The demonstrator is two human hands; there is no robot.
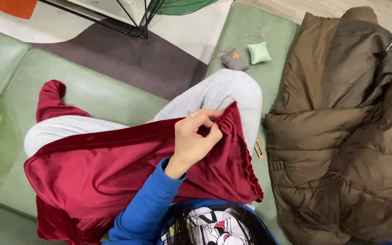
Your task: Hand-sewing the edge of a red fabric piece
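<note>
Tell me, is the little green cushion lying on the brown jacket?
No, the small green cushion lies on the green sofa seat beside a grey pouch, apart from the brown jacket.

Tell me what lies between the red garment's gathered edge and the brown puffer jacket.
In the head view, a small orange-handled tool lies on the green cushion between the red garment and brown jacket.

One hand (195,138) in a blue sleeve (146,204) pinches the gathered edge of the dark red velvet cloth (114,168), spread over grey-trousered knees on the green sofa (91,86). Beside it lies a brown puffer jacket (341,127); 2 small cushions, grey (234,60) and green (258,52), sit beyond.
</note>
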